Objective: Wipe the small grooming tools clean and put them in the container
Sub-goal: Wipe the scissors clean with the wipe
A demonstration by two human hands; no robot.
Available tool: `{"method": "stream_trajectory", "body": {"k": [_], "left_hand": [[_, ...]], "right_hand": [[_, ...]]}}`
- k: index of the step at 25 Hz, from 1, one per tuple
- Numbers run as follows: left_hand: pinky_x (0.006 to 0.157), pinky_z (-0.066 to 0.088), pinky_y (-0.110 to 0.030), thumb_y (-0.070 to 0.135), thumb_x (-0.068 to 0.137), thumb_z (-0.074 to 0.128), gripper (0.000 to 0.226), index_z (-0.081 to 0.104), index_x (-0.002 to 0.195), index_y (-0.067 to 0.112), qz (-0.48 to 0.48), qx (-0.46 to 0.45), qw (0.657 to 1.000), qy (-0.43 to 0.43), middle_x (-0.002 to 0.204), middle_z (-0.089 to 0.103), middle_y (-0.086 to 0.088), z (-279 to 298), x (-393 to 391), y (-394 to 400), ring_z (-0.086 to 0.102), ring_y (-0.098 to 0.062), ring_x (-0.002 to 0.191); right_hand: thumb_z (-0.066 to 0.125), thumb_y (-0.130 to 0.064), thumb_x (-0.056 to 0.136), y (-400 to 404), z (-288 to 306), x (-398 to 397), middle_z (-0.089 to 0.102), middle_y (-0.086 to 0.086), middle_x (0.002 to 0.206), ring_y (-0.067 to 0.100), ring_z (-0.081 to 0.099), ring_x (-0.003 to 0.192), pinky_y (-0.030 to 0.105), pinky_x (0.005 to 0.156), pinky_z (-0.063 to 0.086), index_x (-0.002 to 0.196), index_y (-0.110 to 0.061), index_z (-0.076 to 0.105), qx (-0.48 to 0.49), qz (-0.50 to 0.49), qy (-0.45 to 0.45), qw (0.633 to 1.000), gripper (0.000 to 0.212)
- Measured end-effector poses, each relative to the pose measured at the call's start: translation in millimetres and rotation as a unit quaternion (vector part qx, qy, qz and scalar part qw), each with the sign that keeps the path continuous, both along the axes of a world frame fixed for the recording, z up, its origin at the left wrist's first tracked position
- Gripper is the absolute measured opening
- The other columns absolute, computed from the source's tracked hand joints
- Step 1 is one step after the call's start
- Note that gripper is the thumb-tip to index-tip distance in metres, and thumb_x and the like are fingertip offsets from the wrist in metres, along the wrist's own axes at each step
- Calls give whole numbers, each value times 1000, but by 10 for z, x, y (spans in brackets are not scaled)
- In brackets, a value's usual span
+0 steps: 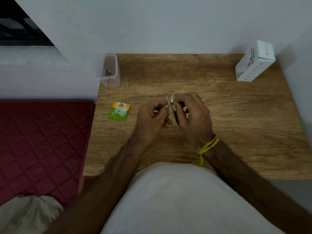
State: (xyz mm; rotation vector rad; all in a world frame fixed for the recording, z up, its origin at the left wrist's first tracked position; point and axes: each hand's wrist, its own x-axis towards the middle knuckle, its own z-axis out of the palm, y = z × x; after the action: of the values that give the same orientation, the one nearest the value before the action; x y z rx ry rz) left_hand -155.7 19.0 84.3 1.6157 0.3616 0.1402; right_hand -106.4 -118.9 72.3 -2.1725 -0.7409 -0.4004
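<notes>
My left hand [152, 116] pinches a small pair of metal scissors [170, 106] above the middle of the wooden table [236, 115], blades pointing away from me. My right hand [194, 115] pinches a small white wipe [172, 98] against one blade. A clear plastic container [108, 71] stands at the table's far left corner with a red tool and dark thin tools inside. Metal tweezers [142, 73] and a thin metal pick [127, 85] lie on the table to the right of the container.
An orange and green wipe sachet [119, 111] lies left of my hands. A white carton [255, 62] stands at the far right corner. A dark red quilted mat [42, 146] lies left of the table. The wall runs along the table's far edge.
</notes>
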Motion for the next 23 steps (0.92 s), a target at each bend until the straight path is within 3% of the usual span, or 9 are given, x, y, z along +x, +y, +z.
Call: {"method": "stream_trajectory", "body": {"k": [3,8,17,23], "left_hand": [[48,47,-22,3,99,56,17,71,105,0,6,9,1000,-5,69,67,6,0,26,16,64,-18,56],[49,47,-22,3,98,57,16,70,106,-2,18,18,1000,8,71,67,0,20,40,36,66,-18,57],[50,50,-24,2,98,55,19,72,106,-1,22,49,999,5,69,68,-10,-2,66,64,64,-19,56],[49,48,-22,4,98,57,18,72,108,-1,14,72,997,8,69,66,-8,-21,68,83,60,-11,52]], "right_hand": [[62,-5,98,-15,-12,-21,64,11,101,22,60,90,35,74,52,102,-2,68,-25,38,-19,999,8],[59,-10,100,-46,-20,-6,64,13,97,28,60,85,45,72,51,99,-1,69,-64,53,-43,996,13],[60,-10,99,-25,-6,-42,63,12,97,26,59,85,39,71,49,99,-2,68,-73,67,-32,995,11],[57,-7,100,-71,-18,-1,63,11,98,24,58,86,34,73,47,100,-1,68,-55,97,7,994,13]]}}
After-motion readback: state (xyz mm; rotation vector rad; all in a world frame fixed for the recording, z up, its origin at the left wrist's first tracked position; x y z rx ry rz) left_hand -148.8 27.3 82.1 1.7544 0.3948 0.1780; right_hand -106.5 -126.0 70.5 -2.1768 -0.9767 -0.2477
